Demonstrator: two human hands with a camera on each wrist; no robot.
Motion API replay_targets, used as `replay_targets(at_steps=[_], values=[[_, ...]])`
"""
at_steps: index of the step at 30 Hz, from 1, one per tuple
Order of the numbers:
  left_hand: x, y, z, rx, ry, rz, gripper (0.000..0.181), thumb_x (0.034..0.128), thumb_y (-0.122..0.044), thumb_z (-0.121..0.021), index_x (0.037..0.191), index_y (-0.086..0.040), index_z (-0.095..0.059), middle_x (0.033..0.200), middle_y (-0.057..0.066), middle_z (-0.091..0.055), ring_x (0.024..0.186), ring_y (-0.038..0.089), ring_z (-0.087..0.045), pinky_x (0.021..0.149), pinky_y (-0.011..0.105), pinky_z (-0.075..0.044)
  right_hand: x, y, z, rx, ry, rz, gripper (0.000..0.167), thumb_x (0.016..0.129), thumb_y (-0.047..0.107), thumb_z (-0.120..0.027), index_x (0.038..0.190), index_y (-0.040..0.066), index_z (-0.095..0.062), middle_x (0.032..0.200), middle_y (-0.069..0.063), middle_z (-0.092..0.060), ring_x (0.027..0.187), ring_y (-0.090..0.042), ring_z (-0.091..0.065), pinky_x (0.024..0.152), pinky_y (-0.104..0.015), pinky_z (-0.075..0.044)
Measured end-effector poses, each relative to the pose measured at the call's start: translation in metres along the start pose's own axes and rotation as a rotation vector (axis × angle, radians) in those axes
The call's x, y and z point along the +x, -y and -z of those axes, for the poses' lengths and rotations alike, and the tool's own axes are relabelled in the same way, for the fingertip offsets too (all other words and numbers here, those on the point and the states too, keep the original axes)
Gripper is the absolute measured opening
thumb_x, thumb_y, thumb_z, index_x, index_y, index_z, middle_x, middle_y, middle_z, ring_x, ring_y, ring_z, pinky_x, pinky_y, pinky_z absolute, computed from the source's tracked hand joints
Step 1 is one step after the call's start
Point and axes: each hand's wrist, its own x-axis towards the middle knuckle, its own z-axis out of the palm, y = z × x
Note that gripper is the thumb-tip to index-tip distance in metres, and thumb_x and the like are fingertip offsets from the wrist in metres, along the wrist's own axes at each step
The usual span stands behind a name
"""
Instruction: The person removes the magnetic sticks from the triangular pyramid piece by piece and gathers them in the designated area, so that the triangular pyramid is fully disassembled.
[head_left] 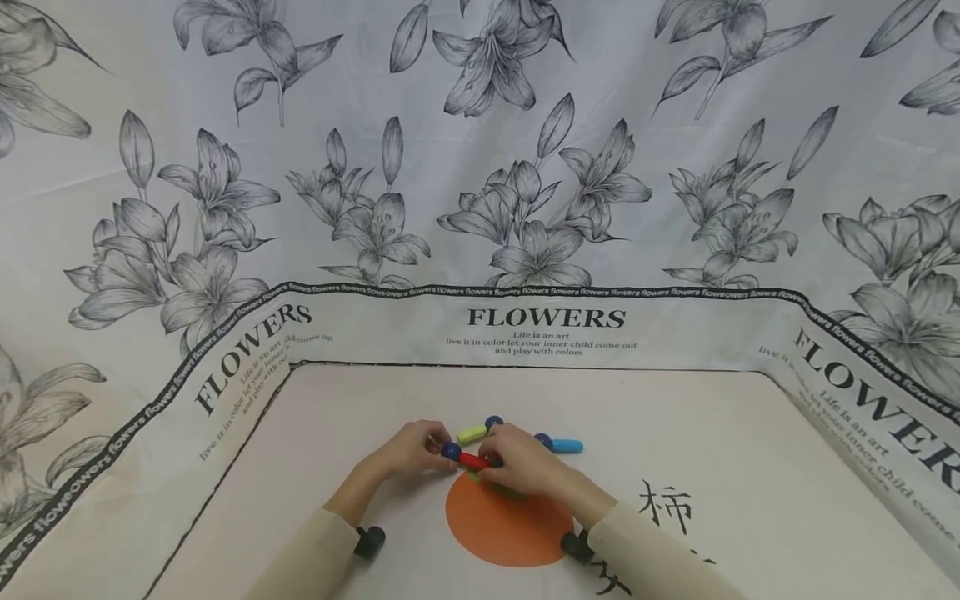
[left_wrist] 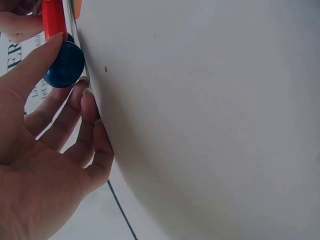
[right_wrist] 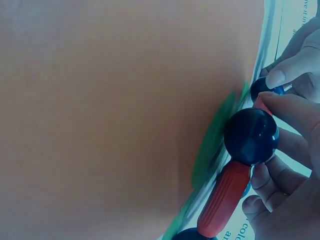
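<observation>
My left hand point(head_left: 408, 448) pinches a dark blue ball point(head_left: 451, 451) between thumb and fingers; the left wrist view shows the ball point(left_wrist: 65, 65) at the end of a red rod point(left_wrist: 54, 19). My right hand point(head_left: 525, 458) grips that red rod point(head_left: 471, 460), thumb on it. In the right wrist view, a larger-looking dark ball point(right_wrist: 251, 136) joins the rod's near end, and a second red rod point(right_wrist: 225, 200) runs from it to another dark ball point(right_wrist: 194, 234). Much of this chain is hidden behind my right hand in the head view.
Behind my hands lie a yellow-green rod point(head_left: 472, 433) with a blue ball point(head_left: 493, 422) and a light blue rod point(head_left: 567, 446) with another ball point(head_left: 543, 442). Beneath is a white mat point(head_left: 337, 408) with an orange circle point(head_left: 510, 525); a flowered cloth point(head_left: 547, 333) borders it.
</observation>
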Motion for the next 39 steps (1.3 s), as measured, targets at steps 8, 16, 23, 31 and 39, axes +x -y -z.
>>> replay_targets(at_steps=[8, 16, 23, 31, 39], values=[[-0.001, 0.001, 0.004, 0.012, -0.008, 0.009, 0.026, 0.0862, -0.022, -0.084, 0.105, -0.013, -0.068, 0.101, 0.001, -0.064, 0.094, 0.020, -0.058, 0.083, 0.036, -0.054, 0.010, 0.008, 0.001, -0.056, 0.011, -0.002, 0.013, 0.089, 0.022, -0.081, 0.098, 0.013, -0.078, 0.087, 0.003, -0.053, 0.081, -0.012, -0.048, 0.070, -0.025, -0.043], [0.003, -0.003, 0.004, 0.004, -0.010, -0.006, 0.026, 0.0865, -0.021, -0.084, 0.105, -0.012, -0.069, 0.098, 0.000, -0.065, 0.092, 0.019, -0.058, 0.081, 0.034, -0.054, 0.013, 0.003, 0.000, -0.058, 0.003, -0.026, 0.013, 0.089, 0.024, -0.082, 0.095, 0.014, -0.078, 0.083, 0.005, -0.051, 0.081, -0.013, -0.047, 0.069, -0.026, -0.042], [0.001, 0.000, 0.003, -0.007, -0.003, 0.008, 0.025, 0.0868, -0.022, -0.084, 0.105, -0.013, -0.069, 0.098, 0.001, -0.064, 0.092, 0.020, -0.057, 0.081, 0.035, -0.053, 0.013, 0.003, -0.003, -0.047, 0.014, -0.030, 0.014, 0.089, 0.024, -0.081, 0.097, 0.014, -0.078, 0.085, 0.006, -0.052, 0.084, -0.013, -0.047, 0.072, -0.026, -0.043], [0.000, 0.004, 0.003, -0.004, 0.008, 0.007, 0.024, 0.0875, -0.022, -0.083, 0.105, -0.014, -0.069, 0.102, 0.000, -0.065, 0.094, 0.019, -0.059, 0.085, 0.037, -0.052, 0.011, 0.003, -0.005, -0.024, 0.028, -0.046, 0.013, 0.090, 0.024, -0.080, 0.099, 0.015, -0.078, 0.086, 0.006, -0.052, 0.086, -0.014, -0.047, 0.073, -0.027, -0.042], [-0.003, 0.000, 0.005, -0.003, -0.002, 0.015, 0.026, 0.0870, -0.022, -0.083, 0.106, -0.012, -0.069, 0.104, 0.001, -0.066, 0.096, 0.019, -0.060, 0.087, 0.039, -0.053, 0.011, 0.003, -0.008, -0.031, 0.025, -0.029, 0.012, 0.090, 0.024, -0.080, 0.098, 0.015, -0.078, 0.086, 0.006, -0.054, 0.085, -0.013, -0.048, 0.073, -0.026, -0.043]])
